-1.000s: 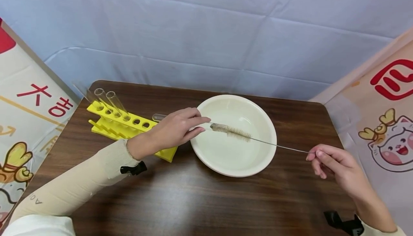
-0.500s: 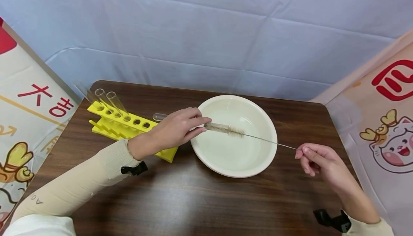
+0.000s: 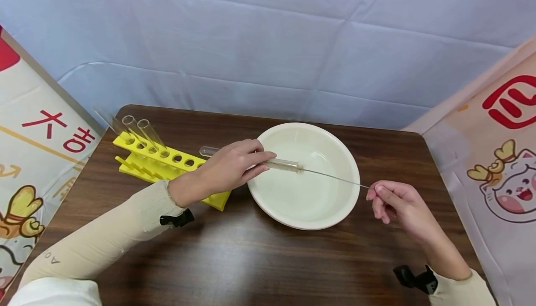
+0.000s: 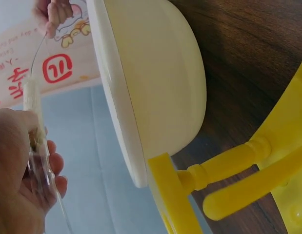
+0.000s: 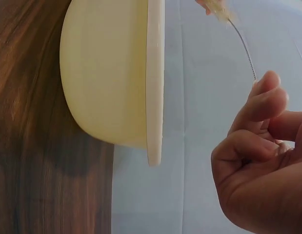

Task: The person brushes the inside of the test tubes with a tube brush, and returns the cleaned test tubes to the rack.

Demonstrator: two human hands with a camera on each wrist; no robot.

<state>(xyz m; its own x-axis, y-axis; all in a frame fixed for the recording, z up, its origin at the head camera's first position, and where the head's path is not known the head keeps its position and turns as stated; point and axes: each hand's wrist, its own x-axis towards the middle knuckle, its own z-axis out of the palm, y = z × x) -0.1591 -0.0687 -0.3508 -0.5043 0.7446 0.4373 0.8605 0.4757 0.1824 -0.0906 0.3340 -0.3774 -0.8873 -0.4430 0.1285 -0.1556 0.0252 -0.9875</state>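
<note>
Left hand (image 3: 232,164) curled firmly round a clear glass test tube (image 3: 279,163), tube slightly tilted over left side of a round, smooth white basin (image 3: 310,225); rounded end pokes out left. Right hand (image 3: 402,203), right of basin, pinches thin twisted-wire stem of brush (image 3: 331,176) between thumb and fingertips; tan, fuzzy bristles sit inside tube, few at mouth. Yellow rack (image 3: 217,200) with round holes and pegs at left, partly hidden by left arm; clear tubes (image 3: 151,133) in its far-left holes. Dark wood-grain table (image 3: 293,269), creased pale-blue cloth (image 3: 251,41) behind.
</note>
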